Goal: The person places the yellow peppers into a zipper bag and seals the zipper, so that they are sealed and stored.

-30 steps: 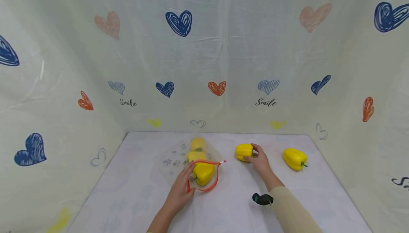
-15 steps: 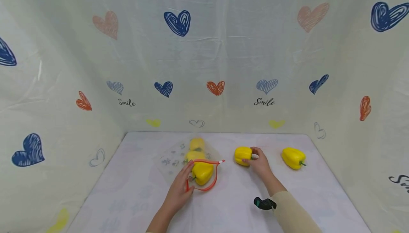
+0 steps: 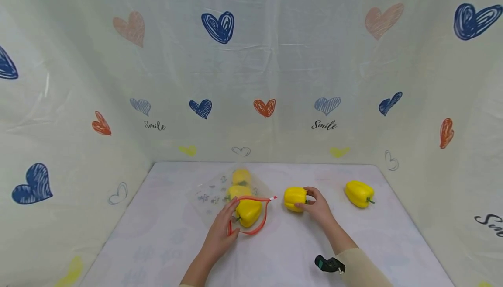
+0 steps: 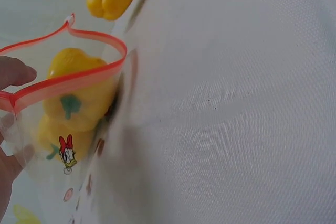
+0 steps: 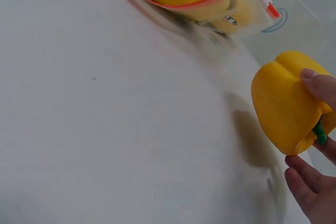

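A clear zip bag (image 3: 208, 197) with a red zip edge lies on the table, its mouth held wide by my left hand (image 3: 219, 233), which grips the near left of the rim. Inside sit three yellow bell peppers (image 3: 249, 213), one behind another; the rear two show through the plastic. My right hand (image 3: 320, 212) holds another yellow bell pepper (image 3: 294, 199) by its stem end, thumb and fingertips on its sides. That pepper is right of the bag's mouth, apart from it. In the right wrist view, its shadow falls on the table, with a gap beneath the pepper (image 5: 286, 103).
One more yellow bell pepper (image 3: 359, 194) lies at the right of the white table (image 3: 157, 243). A black device (image 3: 329, 264) sits at the right wrist. A curtain (image 3: 251, 68) printed with hearts encloses the back and sides.
My right hand has brought its pepper toward me and slightly left, nearer the bag's mouth. The left hand and the bag stay where they were.
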The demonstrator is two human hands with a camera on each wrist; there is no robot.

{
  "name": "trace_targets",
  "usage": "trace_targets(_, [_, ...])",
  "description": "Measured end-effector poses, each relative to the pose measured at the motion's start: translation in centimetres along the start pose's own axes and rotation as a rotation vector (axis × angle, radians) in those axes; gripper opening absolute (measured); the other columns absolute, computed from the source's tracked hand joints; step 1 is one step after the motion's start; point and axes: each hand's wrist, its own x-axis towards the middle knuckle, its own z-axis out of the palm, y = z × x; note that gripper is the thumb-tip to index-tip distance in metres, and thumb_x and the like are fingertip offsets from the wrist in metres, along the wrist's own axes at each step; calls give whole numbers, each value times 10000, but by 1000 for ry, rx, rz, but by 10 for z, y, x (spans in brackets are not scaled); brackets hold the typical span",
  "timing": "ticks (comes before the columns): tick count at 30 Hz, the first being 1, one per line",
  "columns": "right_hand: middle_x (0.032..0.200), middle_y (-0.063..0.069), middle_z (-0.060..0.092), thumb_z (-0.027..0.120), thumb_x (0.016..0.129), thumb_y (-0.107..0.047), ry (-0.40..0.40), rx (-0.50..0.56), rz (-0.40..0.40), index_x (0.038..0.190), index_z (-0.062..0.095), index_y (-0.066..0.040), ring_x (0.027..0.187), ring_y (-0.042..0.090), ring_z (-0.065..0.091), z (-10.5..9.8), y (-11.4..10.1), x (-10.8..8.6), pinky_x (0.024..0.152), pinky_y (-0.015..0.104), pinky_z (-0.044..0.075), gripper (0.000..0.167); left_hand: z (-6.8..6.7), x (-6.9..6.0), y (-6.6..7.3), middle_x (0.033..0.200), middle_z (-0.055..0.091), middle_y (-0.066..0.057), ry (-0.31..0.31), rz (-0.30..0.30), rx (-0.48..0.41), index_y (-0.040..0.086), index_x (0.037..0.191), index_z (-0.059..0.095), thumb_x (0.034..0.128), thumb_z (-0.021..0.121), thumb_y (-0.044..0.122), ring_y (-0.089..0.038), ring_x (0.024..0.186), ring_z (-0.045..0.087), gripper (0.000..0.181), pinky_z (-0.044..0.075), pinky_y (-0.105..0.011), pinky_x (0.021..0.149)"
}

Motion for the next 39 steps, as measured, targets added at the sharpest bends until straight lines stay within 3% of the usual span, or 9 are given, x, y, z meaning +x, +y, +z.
trace_targets(9, [1364, 195, 483, 829, 782, -193, 5, 9, 8, 1379, 459, -85, 1097, 351, 568, 6, -4, -19, 936, 478, 498, 710, 0, 0, 1, 1562, 292, 97, -1, -7, 9, 215, 1461, 434, 779, 785, 14, -216, 1392, 339, 793, 349, -465, 1087])
trace_targets(19, [1353, 173, 505, 851, 753, -207, -3, -2, 18, 1363, 491, -99, 1091, 331, 569, 15, -6, -43, 914, 470, 517, 717, 1, 3, 1, 1564, 290, 115, 13, 40, 50, 219, 1412, 505, 759, 799, 20, -222, 1377, 358, 744, 405, -443, 1050])
trace_targets(23, [1346, 164, 512, 859, 741, -216, -4, 9, 26, 1359, 498, -107, 1087, 322, 567, 19, -5, -51, 908, 464, 522, 724, 2, 4, 2, 1565, 281, 128, 3, 26, 50, 215, 1422, 499, 762, 798, 26, -213, 1386, 344, 749, 383, -450, 1069])
trace_targets(32, [1323, 149, 531, 868, 724, -172, -8, 58, 14, 1336, 524, -110, 1049, 287, 576, 32, -9, -64, 872, 424, 542, 704, 3, 4, 1, 1574, 276, 97, 8, 58, 51, 185, 1466, 436, 778, 790, 36, -253, 1385, 344, 788, 372, -488, 1072])
trace_targets(39, [1300, 145, 545, 875, 711, -157, -29, 102, -7, 1324, 536, -88, 1005, 255, 599, 44, -8, -74, 862, 412, 548, 704, 3, 4, 4, 1570, 285, 108, -8, 29, 25, 190, 1477, 420, 785, 783, 28, -217, 1399, 328, 798, 329, -477, 1103])
